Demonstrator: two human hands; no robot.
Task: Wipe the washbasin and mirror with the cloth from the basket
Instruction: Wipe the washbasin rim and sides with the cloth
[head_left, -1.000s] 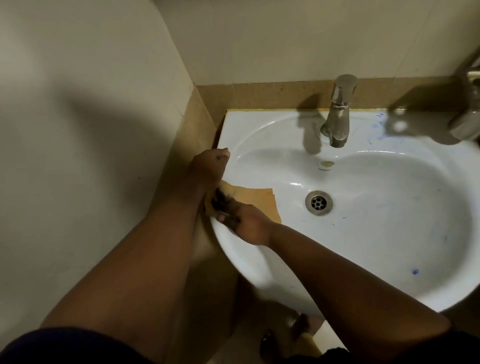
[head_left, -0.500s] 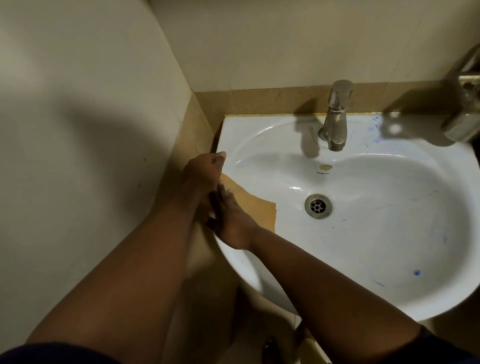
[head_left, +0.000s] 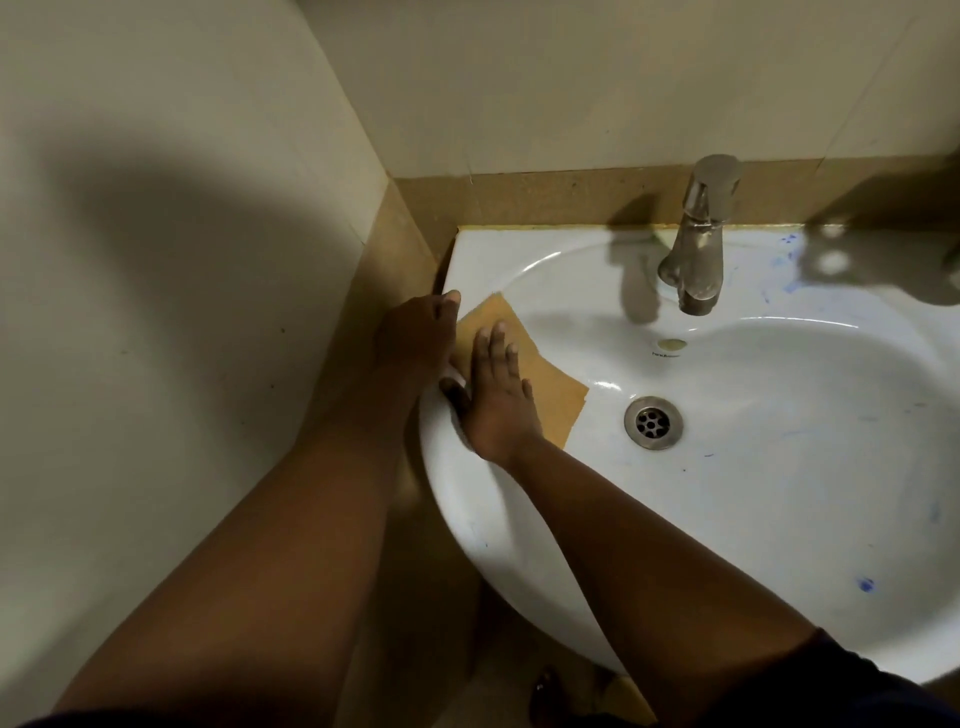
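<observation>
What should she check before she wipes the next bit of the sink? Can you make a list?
1. Flat tan cloth lies on the white ceramic washbasin: ok.
2. Right hand presses flat on the cloth: ok.
3. Left hand steadies at the basin's edge: ok.
4. Blue smudges gone: not ok.
5. Round metal drain uncovered: ok.
6. Silver metal tap off: ok, no water shows.
</observation>
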